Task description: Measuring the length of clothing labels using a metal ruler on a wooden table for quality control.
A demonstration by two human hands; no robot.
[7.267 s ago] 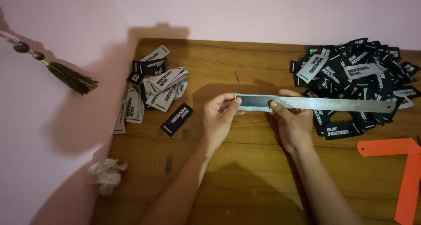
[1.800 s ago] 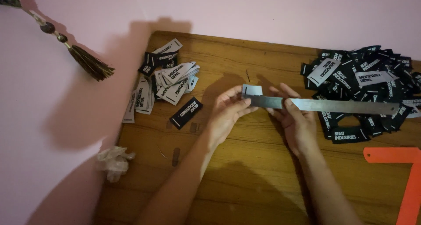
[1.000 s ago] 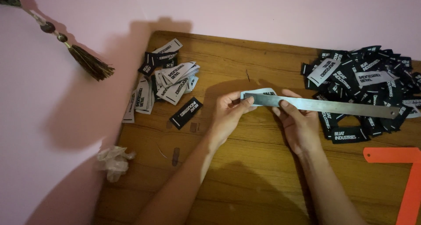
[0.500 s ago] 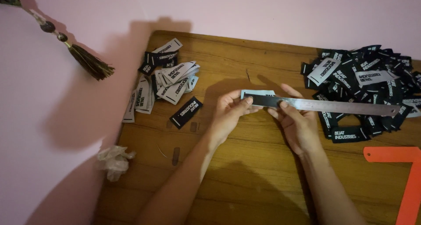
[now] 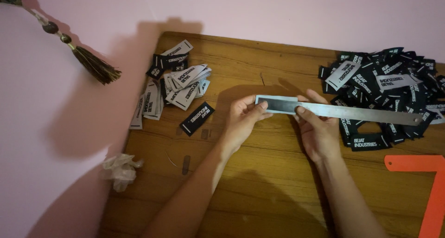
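At the centre of the frame, the left hand (image 5: 242,118) pinches the end of a black woven label (image 5: 276,105) between thumb and fingers, the label laid along the left tip of a long steel ruler (image 5: 352,112). The right hand (image 5: 317,129) grips the ruler just beside it, thumb pressed on top; whether the label wraps under the ruler is hard to tell. The ruler's far end reaches over a heap of black labels (image 5: 391,87) at upper right. A smaller sorted pile (image 5: 174,87) lies upper left on the wooden table (image 5: 259,182), with a single label (image 5: 197,119) below it.
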